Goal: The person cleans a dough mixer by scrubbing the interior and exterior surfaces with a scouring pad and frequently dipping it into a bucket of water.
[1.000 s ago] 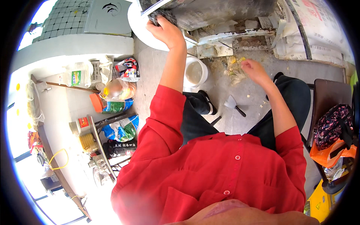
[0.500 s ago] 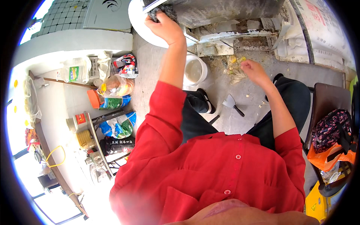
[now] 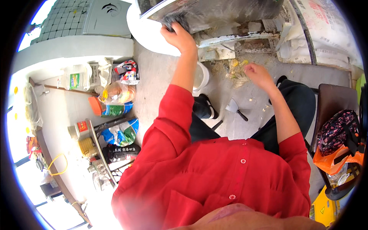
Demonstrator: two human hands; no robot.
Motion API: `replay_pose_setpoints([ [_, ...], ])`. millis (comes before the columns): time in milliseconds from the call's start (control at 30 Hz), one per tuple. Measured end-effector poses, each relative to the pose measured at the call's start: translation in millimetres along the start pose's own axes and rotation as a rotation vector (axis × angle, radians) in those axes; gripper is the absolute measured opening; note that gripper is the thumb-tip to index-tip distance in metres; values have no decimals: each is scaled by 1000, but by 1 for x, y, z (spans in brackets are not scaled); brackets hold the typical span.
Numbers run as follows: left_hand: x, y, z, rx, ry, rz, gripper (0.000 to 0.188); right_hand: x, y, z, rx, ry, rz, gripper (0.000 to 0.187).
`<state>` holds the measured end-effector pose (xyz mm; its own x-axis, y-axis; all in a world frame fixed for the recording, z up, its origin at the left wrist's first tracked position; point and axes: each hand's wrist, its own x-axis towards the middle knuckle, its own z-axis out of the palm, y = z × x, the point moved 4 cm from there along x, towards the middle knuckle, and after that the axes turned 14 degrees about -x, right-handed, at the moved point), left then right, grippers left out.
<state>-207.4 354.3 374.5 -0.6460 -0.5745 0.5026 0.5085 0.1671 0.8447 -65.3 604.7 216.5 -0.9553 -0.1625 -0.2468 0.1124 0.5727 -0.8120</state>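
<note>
Your view looks down over the red shirt (image 3: 214, 180) to a concrete floor (image 3: 161, 76). At the top, a large grey metal surface (image 3: 230, 11) tilts across the frame, with a round white basin (image 3: 147, 32) at its left edge. Right of it lie pale woven sacks (image 3: 326, 34). A dark chair (image 3: 333, 103) at the right carries a patterned bag (image 3: 337, 130) over an orange plastic bag (image 3: 329, 163). Along the left wall, packets and bottles (image 3: 115, 96) are heaped together. A white bucket (image 3: 201, 76) stands just behind your left forearm. Your left hand (image 3: 178, 36) is raised, fingers curled down on a dark grey scrubbing pad (image 3: 176, 19) pressed against the metal surface. Your right hand (image 3: 258, 74) hangs loosely half-closed, holding nothing (as far as the view shows), just above yellowish scraps (image 3: 237, 71) on the floor. A small scraper (image 3: 235, 109) with a dark handle lies on the floor between your knees.
</note>
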Motion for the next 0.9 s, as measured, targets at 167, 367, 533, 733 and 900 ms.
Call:
replay_pose_setpoints([
  [167,-29,-74,-17,93,-26,-405,21,0,5,3,3,46,-17,30],
  [367,-27,3,25,-68,-128,28,21,-3,2,0,11,28,2,29],
  [533,-52,-110,-21,320,-62,-448,29,-6,-3,3,24,24,-2,29],
  [733,-30,27,32,-113,-129,-37,29,0,12,-9,29,24,22,29],
  [900,-46,-66,-4,284,-71,-161,31,-6,-4,-9,29,48,17,28],
])
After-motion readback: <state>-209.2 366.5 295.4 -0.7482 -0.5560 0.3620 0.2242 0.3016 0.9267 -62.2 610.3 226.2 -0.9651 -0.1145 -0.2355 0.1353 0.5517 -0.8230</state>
